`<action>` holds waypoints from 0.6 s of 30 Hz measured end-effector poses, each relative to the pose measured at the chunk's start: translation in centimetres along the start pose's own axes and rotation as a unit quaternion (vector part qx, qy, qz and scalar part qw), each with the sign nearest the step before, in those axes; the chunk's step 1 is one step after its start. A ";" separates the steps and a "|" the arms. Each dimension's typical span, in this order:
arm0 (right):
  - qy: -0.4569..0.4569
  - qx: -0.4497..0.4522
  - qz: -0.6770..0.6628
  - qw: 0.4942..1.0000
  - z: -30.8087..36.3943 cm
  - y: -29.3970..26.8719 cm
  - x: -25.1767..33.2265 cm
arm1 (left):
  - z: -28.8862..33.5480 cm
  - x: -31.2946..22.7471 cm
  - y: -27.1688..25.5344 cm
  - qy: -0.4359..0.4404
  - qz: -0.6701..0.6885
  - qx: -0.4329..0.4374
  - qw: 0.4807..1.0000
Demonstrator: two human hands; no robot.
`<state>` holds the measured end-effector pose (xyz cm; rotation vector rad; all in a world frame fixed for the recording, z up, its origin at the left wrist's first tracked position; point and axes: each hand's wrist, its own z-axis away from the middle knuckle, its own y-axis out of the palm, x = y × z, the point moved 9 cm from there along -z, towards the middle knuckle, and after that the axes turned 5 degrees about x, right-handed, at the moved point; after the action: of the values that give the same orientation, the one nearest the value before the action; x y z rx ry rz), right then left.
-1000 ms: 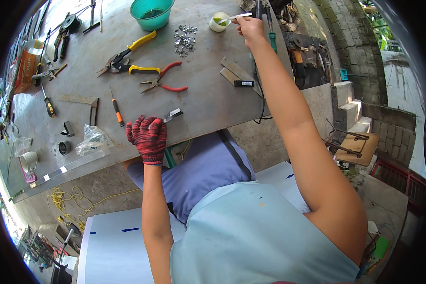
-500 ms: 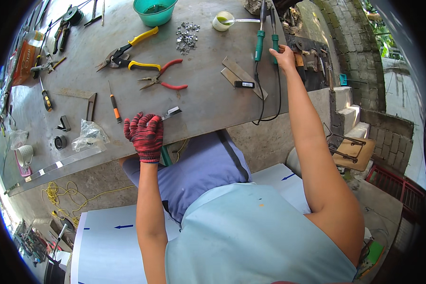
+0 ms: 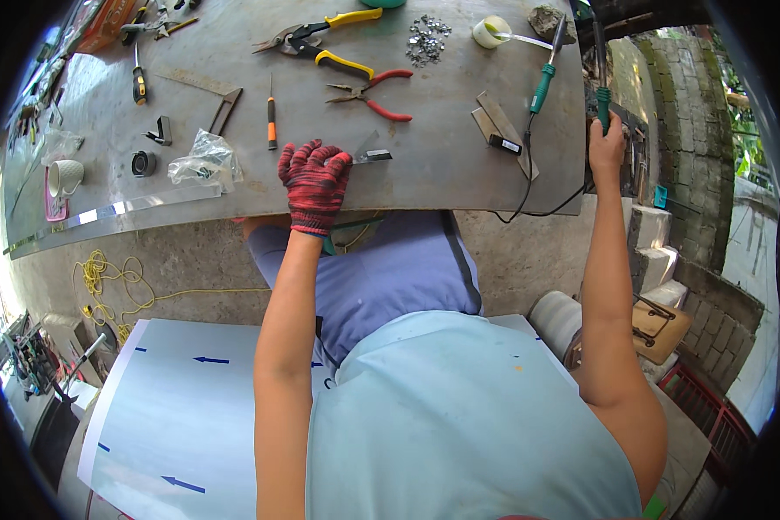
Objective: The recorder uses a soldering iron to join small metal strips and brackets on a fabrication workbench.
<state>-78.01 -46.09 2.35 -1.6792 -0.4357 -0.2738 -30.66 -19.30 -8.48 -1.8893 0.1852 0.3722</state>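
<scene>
My right hand (image 3: 606,154) is closed around the green handle of a soldering iron (image 3: 603,102), held upright past the table's right edge. Its black cord hangs down along the table edge. A second green-handled soldering iron (image 3: 542,89) rests on the table to its left. Near the front edge my left hand (image 3: 314,189), in a red and black knitted glove, has its fingers curled on a small shiny metal piece (image 3: 376,156). The fingers hide part of that piece.
On the metal table (image 3: 459,178) lie tin snips (image 3: 303,39), red-handled pliers (image 3: 381,94), an orange-handled pointed tool (image 3: 272,123), a square (image 3: 225,108), metal scraps (image 3: 428,40), a small white tub (image 3: 490,33), flat strips (image 3: 504,126) and a plastic bag (image 3: 206,163).
My right hand has lifted the right-hand soldering iron from the table and carried it past the right edge. My left hand stays on the small metal piece. The view has shifted.
</scene>
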 end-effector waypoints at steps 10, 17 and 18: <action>-0.257 0.337 0.038 0.905 14.5 0.5 20.7 | -0.1 -0.1 0.4 0.017 0.017 -0.012 1.000; -0.309 0.323 0.089 0.890 15.8 1.7 22.8 | 0.0 -0.2 0.1 0.024 0.020 -0.022 0.999; -0.314 0.323 0.097 0.887 15.7 1.8 22.9 | 0.0 -0.3 0.1 0.027 0.020 -0.021 0.999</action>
<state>-57.69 -27.89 7.92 -1.0955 -0.7359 0.5401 -30.94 -19.37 -8.50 -1.9406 0.2534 0.3558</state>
